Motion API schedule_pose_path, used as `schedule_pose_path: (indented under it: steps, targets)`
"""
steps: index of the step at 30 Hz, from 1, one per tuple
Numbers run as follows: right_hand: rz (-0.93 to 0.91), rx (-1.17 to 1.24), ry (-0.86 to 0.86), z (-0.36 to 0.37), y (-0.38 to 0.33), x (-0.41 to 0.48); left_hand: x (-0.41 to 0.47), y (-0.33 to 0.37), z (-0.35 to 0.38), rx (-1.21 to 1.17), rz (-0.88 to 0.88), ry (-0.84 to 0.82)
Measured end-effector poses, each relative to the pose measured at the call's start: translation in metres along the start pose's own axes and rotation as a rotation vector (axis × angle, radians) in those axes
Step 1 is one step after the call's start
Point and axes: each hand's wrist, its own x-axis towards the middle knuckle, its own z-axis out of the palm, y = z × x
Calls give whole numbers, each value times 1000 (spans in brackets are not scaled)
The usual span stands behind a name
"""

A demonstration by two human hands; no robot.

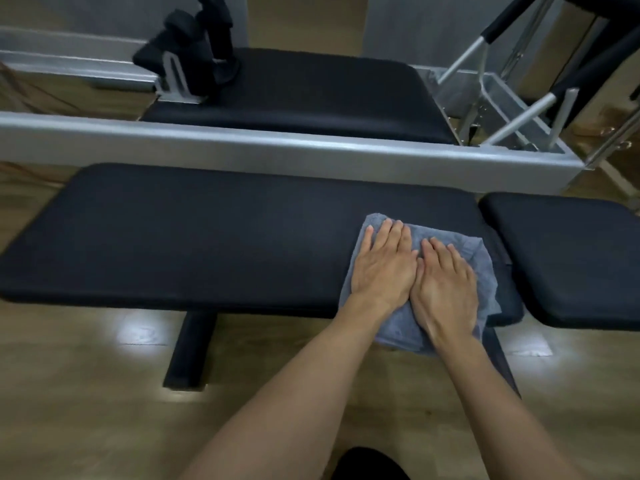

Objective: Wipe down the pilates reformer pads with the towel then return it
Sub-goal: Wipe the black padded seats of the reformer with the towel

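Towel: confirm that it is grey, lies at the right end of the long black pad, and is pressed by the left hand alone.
Not the left hand alone: the head view shows it and the right hand side by side, both flat on the towel. The rest holds: grey, at the right end of the long black pad.

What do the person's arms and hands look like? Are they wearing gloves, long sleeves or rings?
No gloves. The left hand and the right hand are bare, and no ring, watch or bracelet shows on them. Both forearms are bare too, with no sleeve in view down to the bottom edge of the picture. The fingernails look short.
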Motion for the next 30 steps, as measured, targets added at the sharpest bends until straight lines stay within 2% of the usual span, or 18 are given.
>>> schedule_pose_path:
  steps: [12, 16, 25, 30]
  targets:
    - [-367, 5, -129, 50, -289, -45, -133, -263, -95, 118, -288, 194]
    - [-466, 34, -181, 64, -364, -57, -167, -331, -119, 115, -382, 243]
    - [-530, 131, -211, 93, -464, -56, -192, -420, -149, 33, -474, 337]
    - [-537, 188, -232, 104, -488, -24, -167, -447, -162, 46, -551, 270]
